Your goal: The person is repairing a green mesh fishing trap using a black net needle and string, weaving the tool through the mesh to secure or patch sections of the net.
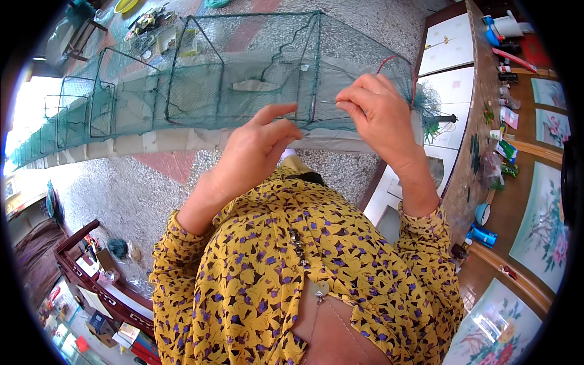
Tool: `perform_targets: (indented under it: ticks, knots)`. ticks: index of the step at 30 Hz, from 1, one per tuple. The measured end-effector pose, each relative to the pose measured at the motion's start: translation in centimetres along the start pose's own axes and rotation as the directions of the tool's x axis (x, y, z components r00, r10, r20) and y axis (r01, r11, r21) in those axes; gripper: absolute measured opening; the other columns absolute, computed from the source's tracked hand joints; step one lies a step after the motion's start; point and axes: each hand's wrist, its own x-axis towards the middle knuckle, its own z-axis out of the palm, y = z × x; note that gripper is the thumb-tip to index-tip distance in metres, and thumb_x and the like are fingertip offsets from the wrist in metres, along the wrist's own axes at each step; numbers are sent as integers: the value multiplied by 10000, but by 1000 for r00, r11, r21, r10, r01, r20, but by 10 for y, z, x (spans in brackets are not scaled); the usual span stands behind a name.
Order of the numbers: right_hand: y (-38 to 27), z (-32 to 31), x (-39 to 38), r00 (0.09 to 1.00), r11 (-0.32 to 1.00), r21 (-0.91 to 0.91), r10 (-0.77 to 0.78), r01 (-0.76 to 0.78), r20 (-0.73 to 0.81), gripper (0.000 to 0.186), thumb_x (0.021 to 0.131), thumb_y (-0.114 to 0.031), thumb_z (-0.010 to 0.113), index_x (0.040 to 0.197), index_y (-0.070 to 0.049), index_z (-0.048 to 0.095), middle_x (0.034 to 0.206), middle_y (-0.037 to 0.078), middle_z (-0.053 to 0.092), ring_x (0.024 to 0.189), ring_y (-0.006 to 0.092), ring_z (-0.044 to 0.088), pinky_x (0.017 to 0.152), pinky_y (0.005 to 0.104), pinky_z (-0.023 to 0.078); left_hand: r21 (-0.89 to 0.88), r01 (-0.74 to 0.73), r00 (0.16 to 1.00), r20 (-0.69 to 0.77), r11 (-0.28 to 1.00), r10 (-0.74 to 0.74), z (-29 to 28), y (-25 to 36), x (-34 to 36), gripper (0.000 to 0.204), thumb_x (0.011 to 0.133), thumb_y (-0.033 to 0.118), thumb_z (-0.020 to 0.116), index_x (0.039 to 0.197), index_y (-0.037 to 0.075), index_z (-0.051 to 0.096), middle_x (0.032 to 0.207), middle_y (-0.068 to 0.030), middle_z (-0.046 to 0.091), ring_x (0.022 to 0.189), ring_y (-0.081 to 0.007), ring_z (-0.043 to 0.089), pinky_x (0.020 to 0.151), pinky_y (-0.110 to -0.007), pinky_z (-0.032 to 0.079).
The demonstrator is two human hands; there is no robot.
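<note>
A long green mesh net trap (134, 112) with dark rectangular frames stretches across in front of me, resting on a pale cloth-covered support (225, 139). My right hand (383, 118) is at the trap's right part, closed in a pinch on a thin needle (328, 102) that points left. Left of it, my left hand (258, 140) hovers at the near edge of the mesh, with index finger and thumb apart and the other fingers curled. Nothing shows between its fingers; whether a thin thread runs between the hands cannot be made out. A dark frame bar (316, 67) stands between the two hands.
White-topped cabinets (447, 91) stand to the right, beside a brown surface with bottles, packets and a blue tube (482, 235). A dark red wooden bench (91, 286) is at lower left. Tangled items and a yellow basin (126, 6) lie on the speckled floor beyond the trap.
</note>
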Motion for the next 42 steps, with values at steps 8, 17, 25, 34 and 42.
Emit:
perform_targets:
  ticks: [8, 17, 25, 34, 42]
  knots:
    - [4, 22, 3, 999, 989, 141, 36, -34, -10, 89, 764, -104, 701, 836, -89, 651, 800, 38, 581, 845, 256, 559, 717, 364, 462, -233, 100, 992, -57, 967, -116, 21, -19, 5, 69, 865, 11, 593, 906, 28, 645, 1231, -152, 585, 774, -233, 642, 665, -312, 501]
    - [-26, 60, 12, 996, 970, 239, 70, -54, -59, 107, 751, -108, 704, 796, -70, 615, 861, 42, 550, 860, 267, 554, 749, 380, 461, -346, 137, 985, -49, 928, -164, 26, -23, 7, 54, 861, 6, 606, 905, 8, 637, 1031, -98, 607, 744, -175, 612, 635, -287, 485]
    - [-53, 64, 33, 977, 980, 90, -164, 177, -136, 88, 746, -188, 702, 750, -132, 635, 788, 4, 565, 838, 223, 542, 702, 337, 456, -173, 340, 940, 53, 924, -336, 29, -40, -2, 70, 846, 11, 614, 914, 7, 632, 1053, -120, 611, 742, -245, 622, 621, -332, 475]
    - [-70, -48, 36, 909, 424, 811, -88, 403, -406, 133, 922, -169, 545, 834, -69, 545, 736, 76, 595, 662, 205, 571, 698, 380, 498, -163, 22, 989, -140, 986, -45, 21, -3, 8, 150, 859, 22, 592, 1007, 42, 580, 1177, -127, 588, 701, -250, 606, 639, -327, 484]
    - [-65, -181, -47, 797, 154, 785, -30, 600, -603, 221, 859, -187, 574, 650, -167, 505, 599, -51, 511, 538, 97, 491, 553, 256, 383, -234, 122, 974, -157, 965, -161, 29, -8, 27, 383, 810, -17, 643, 1166, 46, 515, 1134, -120, 582, 569, -200, 522, 555, -312, 445]
